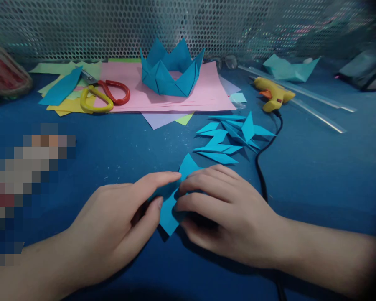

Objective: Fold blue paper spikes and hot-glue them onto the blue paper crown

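My left hand [119, 217] and my right hand [225, 209] both press down on one blue folded paper piece [171, 209] lying on the dark blue table [113, 142]. The left index finger lies across its upper part and the thumb touches its left edge. My right fingers cover its right side. Only the paper's top tip and bottom corner show. Just beyond it lies a pile of several pointed blue folded pieces [232, 138].
A blue paper crown [171, 71] stands on pink sheets [207, 94] at the back. Scissors with yellow and red handles [102, 96] lie to its left among coloured papers. A yellow glue gun [272, 98] with glue sticks sits at the right; its black cord [263, 175] runs past my right hand.
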Demonstrator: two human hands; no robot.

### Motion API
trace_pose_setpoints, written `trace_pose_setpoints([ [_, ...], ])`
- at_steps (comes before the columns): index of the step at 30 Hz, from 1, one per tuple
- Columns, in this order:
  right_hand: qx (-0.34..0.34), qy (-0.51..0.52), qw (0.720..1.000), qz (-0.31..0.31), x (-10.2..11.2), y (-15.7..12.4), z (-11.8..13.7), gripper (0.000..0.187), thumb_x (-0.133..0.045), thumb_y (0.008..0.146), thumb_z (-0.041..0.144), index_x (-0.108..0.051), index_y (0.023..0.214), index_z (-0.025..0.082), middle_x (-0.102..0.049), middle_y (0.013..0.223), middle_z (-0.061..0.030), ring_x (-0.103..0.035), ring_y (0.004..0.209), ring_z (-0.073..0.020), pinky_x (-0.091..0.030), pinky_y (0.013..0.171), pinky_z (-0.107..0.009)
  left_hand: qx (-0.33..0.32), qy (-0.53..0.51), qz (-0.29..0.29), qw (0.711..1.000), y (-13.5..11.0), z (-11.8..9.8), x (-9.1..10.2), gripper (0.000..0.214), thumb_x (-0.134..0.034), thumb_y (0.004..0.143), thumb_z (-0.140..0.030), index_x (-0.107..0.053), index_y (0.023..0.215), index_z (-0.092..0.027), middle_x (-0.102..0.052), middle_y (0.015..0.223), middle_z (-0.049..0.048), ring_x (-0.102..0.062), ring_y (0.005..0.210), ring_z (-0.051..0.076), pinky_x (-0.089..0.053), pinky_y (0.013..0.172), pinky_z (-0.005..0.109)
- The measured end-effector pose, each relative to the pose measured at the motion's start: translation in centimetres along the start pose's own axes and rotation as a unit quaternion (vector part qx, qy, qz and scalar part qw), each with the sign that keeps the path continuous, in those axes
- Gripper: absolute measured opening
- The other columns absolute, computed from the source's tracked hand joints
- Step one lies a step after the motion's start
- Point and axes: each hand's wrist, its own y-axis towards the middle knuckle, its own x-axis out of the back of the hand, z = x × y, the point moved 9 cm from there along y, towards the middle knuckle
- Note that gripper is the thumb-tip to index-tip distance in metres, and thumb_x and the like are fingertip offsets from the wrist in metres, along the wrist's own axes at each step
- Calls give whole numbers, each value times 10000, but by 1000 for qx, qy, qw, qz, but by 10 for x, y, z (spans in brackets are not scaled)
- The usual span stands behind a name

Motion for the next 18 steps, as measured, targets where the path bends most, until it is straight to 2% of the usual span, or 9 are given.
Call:
trace_pose_setpoints([
  [4,13,-14,999,26,-6,0,3,176,-549,945,223,-672,832,169,-689,849,-40,-617,822,-165,-394,732,-321,-2,3,11,1000,-1,0,-5,358,-398,956,-226,-486,1276,-358,-745,884,-102,-683,642,82,-439,565,195],
  [7,5,-1,999,39,-7,-1,0,221,-517,977,217,-666,822,166,-661,795,-34,-578,771,-156,-378,695,-312,-14,3,-12,1000,0,-3,-2,362,-428,939,-206,-519,1261,-341,-736,1049,-65,-702,854,113,-490,709,200],
  [12,-47,86,994,47,-6,2,-11,174,-538,940,163,-647,806,147,-599,719,-22,-498,689,-138,-380,640,-272,-36,5,-30,999,3,-8,4,349,-443,925,-145,-537,1222,-302,-692,929,-69,-647,832,76,-480,812,171],
  [18,-66,106,991,47,-4,2,-14,189,-555,951,190,-627,781,153,-567,682,1,-486,669,-122,-362,624,-257,-44,54,-9,998,2,-13,2,361,-491,894,-209,-486,1247,-289,-727,1061,-54,-677,910,100,-502,864,197],
])
